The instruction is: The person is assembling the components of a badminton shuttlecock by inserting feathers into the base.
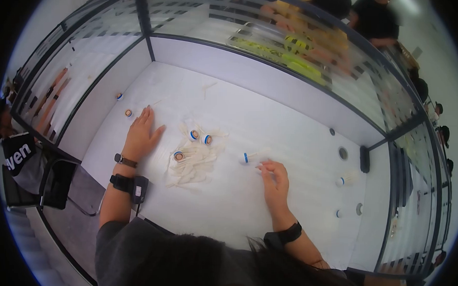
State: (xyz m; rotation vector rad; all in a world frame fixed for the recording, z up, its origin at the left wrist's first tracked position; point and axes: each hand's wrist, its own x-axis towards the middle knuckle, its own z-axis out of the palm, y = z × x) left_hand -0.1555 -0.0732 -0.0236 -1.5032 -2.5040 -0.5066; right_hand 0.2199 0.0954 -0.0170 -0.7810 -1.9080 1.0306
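Observation:
My left hand [143,134] lies flat on the white table, fingers stretched out and holding nothing. Just beyond its fingertips are two small round tubs [128,113] with blue rims and brownish tops. My right hand [275,182] has its fingers bent and thumb and fingertips drawn together; whatever is between them is too small to make out. Close to those fingertips a blue-banded white tub [245,157] lies on its side, with pale thin sticks at its right. Between my hands is a loose pile of pale thin sticks [194,165], with several blue-rimmed tubs [207,139] on and beside it.
Low white walls [235,58] and a dark frame with clear panels surround the white table [226,204]. Toward the right are a tub with sticks [341,181], another small tub [338,214] and round holes [343,153]. Other people stand beyond the far panel. A chair [57,183] is at the left.

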